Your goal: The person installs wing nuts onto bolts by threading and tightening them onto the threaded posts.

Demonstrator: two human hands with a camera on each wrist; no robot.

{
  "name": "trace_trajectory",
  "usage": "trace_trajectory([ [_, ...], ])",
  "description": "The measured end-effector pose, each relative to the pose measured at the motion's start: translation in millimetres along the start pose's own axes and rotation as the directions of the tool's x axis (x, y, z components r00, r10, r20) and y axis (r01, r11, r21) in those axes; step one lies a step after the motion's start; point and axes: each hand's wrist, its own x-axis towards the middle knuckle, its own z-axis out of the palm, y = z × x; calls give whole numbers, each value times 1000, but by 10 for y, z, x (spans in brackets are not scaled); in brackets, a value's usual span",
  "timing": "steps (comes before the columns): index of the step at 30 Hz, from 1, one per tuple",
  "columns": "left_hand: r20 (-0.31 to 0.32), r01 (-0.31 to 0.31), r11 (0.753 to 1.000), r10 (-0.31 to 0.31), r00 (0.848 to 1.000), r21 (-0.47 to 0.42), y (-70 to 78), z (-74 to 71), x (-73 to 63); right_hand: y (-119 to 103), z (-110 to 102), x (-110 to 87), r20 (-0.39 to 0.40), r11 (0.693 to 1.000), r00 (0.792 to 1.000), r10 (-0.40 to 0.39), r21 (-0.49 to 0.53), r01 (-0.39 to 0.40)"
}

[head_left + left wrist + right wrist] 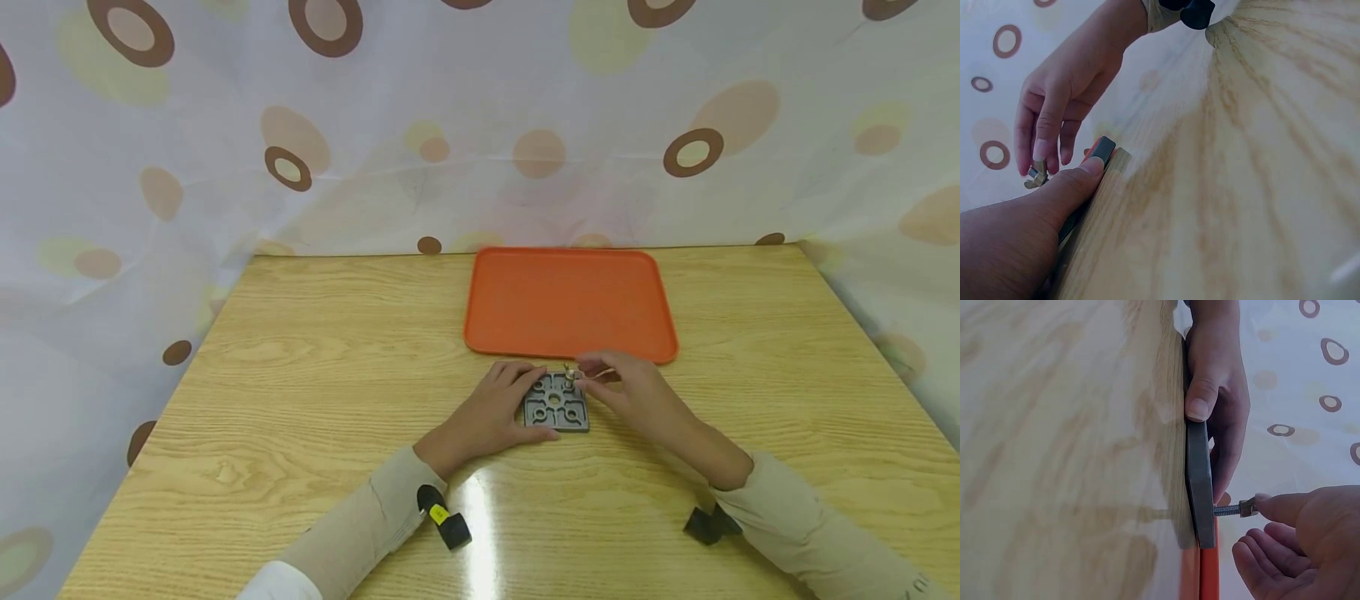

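Note:
A square grey metal plate with round holes and raised ribs lies on the table. My left hand grips it from the left, thumb along the near edge and fingers at the far edge. From the plate's far right corner a threaded bolt sticks up, topped by a brass-coloured wing nut. At that nut is my right hand, its thumb tip on the metal and the other fingers bent; the index fingertip is partly hidden. The left wrist view also shows the wing nut under the right fingertips.
Just beyond the plate, an orange tray lies on the wood-grain table. A patterned cloth hangs behind the table and down its sides. Black wrist straps hang at both sleeves.

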Motion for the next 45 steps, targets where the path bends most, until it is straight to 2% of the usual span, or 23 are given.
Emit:
trace_trajectory([
  [9,7,1,1000,-1,1000,2,2,13,5,16,39,25,31,999,999,8,40,-10],
  [23,6,-18,1000,18,1000,6,17,22,23,-8,-26,-50,21,998,998,53,-33,-53],
  [33,1,-1,1000,1,1000,-10,6,6,-11,-10,-49,-51,-5,996,999,33,-84,-34],
  [45,-21,3,1000,-3,1000,-15,-27,22,-41,5,-7,-11,34,998,999,41,-42,-40],
])
